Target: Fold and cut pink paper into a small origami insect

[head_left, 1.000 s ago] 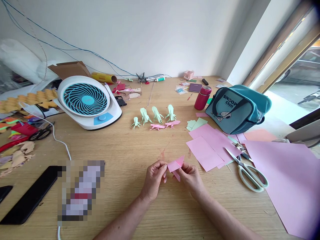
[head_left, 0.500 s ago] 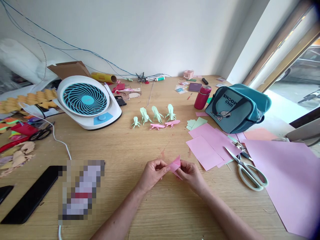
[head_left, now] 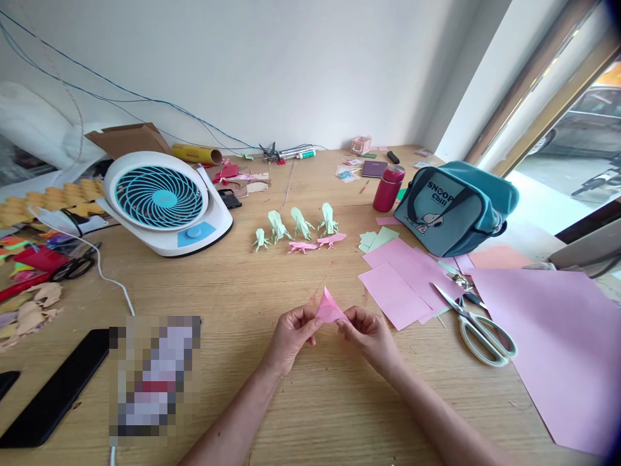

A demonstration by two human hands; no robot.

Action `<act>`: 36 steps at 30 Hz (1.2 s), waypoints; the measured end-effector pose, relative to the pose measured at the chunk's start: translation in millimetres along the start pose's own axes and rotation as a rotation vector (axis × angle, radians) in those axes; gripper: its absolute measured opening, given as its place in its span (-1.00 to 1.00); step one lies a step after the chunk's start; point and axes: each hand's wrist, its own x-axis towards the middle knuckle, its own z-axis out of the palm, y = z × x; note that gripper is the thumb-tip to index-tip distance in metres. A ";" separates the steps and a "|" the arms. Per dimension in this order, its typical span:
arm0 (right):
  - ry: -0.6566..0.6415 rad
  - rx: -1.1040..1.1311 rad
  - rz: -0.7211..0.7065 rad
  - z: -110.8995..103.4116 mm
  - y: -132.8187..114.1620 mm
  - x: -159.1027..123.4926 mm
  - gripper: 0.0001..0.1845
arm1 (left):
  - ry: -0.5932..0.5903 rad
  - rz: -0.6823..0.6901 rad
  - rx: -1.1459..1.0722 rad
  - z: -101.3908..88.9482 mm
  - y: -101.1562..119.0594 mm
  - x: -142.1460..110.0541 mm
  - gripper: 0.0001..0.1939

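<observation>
"What's different from half a second ago?"

"Folded pink paper (head_left: 328, 307), mainly: its peak points away from the person now, where it leaned off to the right."

"Take me across from the left, then."

"White fan (head_left: 162, 197) first, well apart from the work. Next comes the left hand (head_left: 292, 333), thumb and forefinger pinched together on the paper's left corner, the other fingers curled in."

"And the paper itself?"

"Between the two hands, just above the wooden table (head_left: 218, 285), on the near side of the small green paper figures (head_left: 277, 228)."

"Right of that?"

"The right hand (head_left: 369, 333), thumb pressed on the right corner, fingers bent behind. How far they reach underneath I can't quite tell. Beyond it lie loose pink sheets (head_left: 395, 298), with the scissors (head_left: 468, 315) partly over them."

"How would it handle?"

"Light, I'd judge, crisp along the creases but soft across the flat faces; easily dented or torn, and hardly slippery. Best held lightly at the two lower corners, where the layers seem thickest, leaving that thin peak unpinched."
</observation>
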 end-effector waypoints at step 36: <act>-0.137 0.021 0.014 -1.5 -3.3 -1.3 -0.59 | -0.138 -0.047 0.139 -6.8 -5.9 1.9 -0.64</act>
